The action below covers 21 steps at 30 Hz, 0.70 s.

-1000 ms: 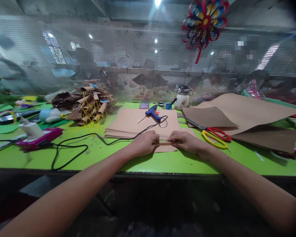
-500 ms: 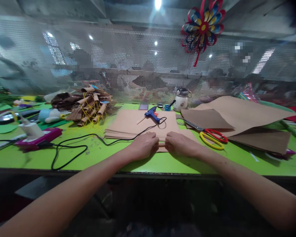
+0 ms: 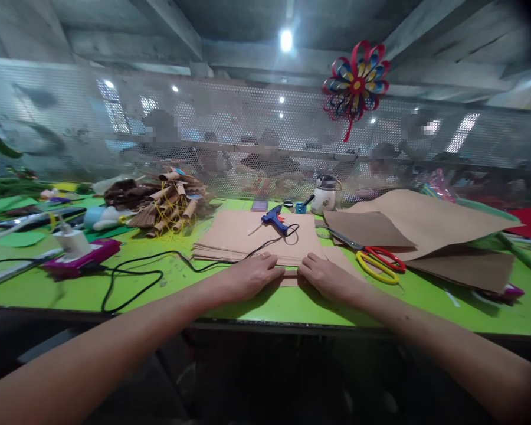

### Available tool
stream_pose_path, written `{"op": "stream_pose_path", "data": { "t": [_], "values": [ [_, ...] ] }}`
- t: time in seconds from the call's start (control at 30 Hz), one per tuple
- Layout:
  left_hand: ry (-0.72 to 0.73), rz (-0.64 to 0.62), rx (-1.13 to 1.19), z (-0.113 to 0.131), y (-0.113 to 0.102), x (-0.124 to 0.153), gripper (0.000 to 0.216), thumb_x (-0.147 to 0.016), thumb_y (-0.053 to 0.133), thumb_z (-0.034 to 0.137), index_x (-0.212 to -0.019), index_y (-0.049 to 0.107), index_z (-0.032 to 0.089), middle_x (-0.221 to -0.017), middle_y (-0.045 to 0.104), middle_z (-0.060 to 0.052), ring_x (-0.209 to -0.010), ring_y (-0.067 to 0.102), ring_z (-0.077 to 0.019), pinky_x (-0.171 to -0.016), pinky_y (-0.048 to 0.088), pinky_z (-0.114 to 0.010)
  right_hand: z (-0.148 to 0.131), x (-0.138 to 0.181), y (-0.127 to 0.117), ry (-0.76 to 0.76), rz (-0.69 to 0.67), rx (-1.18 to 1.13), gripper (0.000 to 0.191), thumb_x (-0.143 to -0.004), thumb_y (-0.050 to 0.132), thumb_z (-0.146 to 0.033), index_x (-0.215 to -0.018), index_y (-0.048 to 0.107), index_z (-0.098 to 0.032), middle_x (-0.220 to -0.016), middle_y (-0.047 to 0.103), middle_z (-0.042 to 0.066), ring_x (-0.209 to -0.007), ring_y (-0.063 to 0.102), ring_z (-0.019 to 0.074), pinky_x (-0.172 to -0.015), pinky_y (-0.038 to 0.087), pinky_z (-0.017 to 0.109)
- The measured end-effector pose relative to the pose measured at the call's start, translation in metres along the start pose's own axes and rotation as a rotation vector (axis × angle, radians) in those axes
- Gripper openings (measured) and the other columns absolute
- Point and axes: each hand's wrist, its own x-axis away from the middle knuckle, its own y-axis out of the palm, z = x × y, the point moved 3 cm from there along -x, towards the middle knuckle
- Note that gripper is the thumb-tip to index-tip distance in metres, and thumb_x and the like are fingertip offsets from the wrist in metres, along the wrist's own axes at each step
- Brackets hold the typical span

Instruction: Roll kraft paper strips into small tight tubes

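Between my two hands, near the front of the green table, lies a piece of brown paper [image 3: 289, 282] with a narrow folded or rolled edge. My left hand [image 3: 257, 275] has its fingers closed on the left end of that edge. On the other end are the curled fingers of my right hand [image 3: 322, 275]. Most fingertips are hidden beneath the hands. Just behind them is a stack of brown paper sheets [image 3: 221, 233], with a blue glue gun [image 3: 274, 221] resting on top. Scissors [image 3: 383, 264] with red and yellow handles lie right of my right hand.
The glue gun's black cord [image 3: 154, 255] loops left to a purple power strip [image 3: 82, 260]. Tied brown paper rolls [image 3: 177, 206] are heaped at the back left. A white jar [image 3: 324, 198] stands behind the stack. Large brown sheets [image 3: 442, 224] spread over the right side.
My view has tilted upward, so the table and hands sit lower in the picture. Both hands remain on the brown paper in nearly the same place.
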Motion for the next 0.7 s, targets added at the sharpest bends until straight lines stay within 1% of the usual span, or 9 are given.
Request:
{"op": "stream_pose_path", "data": {
  "t": [0.17,0.27,0.33,0.4,0.47,0.53,0.63,0.7],
  "values": [
    [0.101,0.005,-0.155,0.010,0.003,-0.002,0.025,-0.088,0.034,0.015,-0.106,0.052,0.012,-0.084,0.053,-0.011,-0.081,0.047,-0.0215,-0.077,0.038,-0.035,-0.003,-0.003,0.004,-0.089,-0.071,0.096,0.018,-0.090,0.039,-0.021,-0.086,0.054,-0.011,-0.082,0.052,0.010,-0.083,0.044,0.0210,-0.068,0.039,0.032],
    [0.110,-0.011,-0.150,0.011,0.001,0.000,0.027,-0.086,0.036,0.013,-0.110,0.051,0.013,-0.084,0.054,-0.010,-0.081,0.048,-0.0216,-0.076,0.038,-0.033,-0.006,-0.002,0.004,-0.111,-0.105,0.130,0.017,-0.089,0.040,-0.020,-0.090,0.055,-0.012,-0.082,0.052,0.010,-0.083,0.044,0.0218,-0.067,0.039,0.032],
    [0.050,-0.026,-0.109,0.008,-0.002,0.000,0.030,-0.084,0.040,0.013,-0.112,0.051,0.016,-0.084,0.054,-0.009,-0.078,0.050,-0.0204,-0.071,0.039,-0.030,-0.007,-0.001,0.003,-0.106,-0.111,0.151,0.018,-0.089,0.040,-0.019,-0.092,0.056,-0.011,-0.084,0.053,0.010,-0.084,0.044,0.0222,-0.067,0.039,0.032],
    [-0.026,-0.072,-0.034,0.002,-0.004,-0.005,0.028,-0.082,0.043,0.017,-0.106,0.057,0.020,-0.081,0.055,-0.007,-0.072,0.051,-0.0179,-0.064,0.038,-0.026,-0.009,0.000,0.002,-0.095,-0.116,0.168,0.019,-0.089,0.039,-0.017,-0.091,0.057,-0.011,-0.084,0.053,0.011,-0.084,0.045,0.0223,-0.067,0.039,0.033],
    [-0.099,-0.135,0.071,-0.005,-0.003,-0.014,0.022,-0.082,0.044,0.025,-0.092,0.063,0.021,-0.075,0.058,-0.005,-0.065,0.051,-0.0153,-0.060,0.036,-0.024,-0.011,0.001,0.002,-0.079,-0.122,0.170,0.018,-0.088,0.040,-0.015,-0.090,0.057,-0.010,-0.082,0.053,0.011,-0.083,0.045,0.0222,-0.068,0.039,0.033],
    [-0.198,-0.169,0.159,-0.013,0.000,-0.025,0.027,-0.083,0.041,0.029,-0.077,0.065,0.020,-0.068,0.060,-0.004,-0.059,0.051,-0.0138,-0.057,0.034,-0.023,-0.012,0.002,0.002,-0.052,-0.114,0.167,0.016,-0.086,0.042,-0.014,-0.090,0.058,-0.010,-0.081,0.054,0.011,-0.082,0.045,0.0220,-0.068,0.039,0.032],
    [-0.375,-0.132,0.225,-0.022,0.006,-0.037,0.027,-0.081,0.041,0.027,-0.069,0.063,0.017,-0.065,0.061,-0.004,-0.055,0.049,-0.0125,-0.052,0.031,-0.022,-0.013,0.006,0.002,-0.003,-0.063,0.131,0.017,-0.086,0.041,-0.012,-0.090,0.058,-0.011,-0.082,0.054,0.011,-0.082,0.045,0.0217,-0.068,0.039,0.033],
    [-0.420,-0.129,0.275,-0.025,0.012,-0.038,0.025,-0.079,0.043,0.028,-0.067,0.061,0.016,-0.064,0.060,-0.004,-0.055,0.048,-0.0124,-0.050,0.030,-0.022,-0.013,0.009,0.004,0.034,-0.006,0.059,0.019,-0.088,0.039,-0.013,-0.089,0.058,-0.011,-0.083,0.053,0.010,-0.083,0.044,0.0210,-0.069,0.039,0.032]
  ]
}}
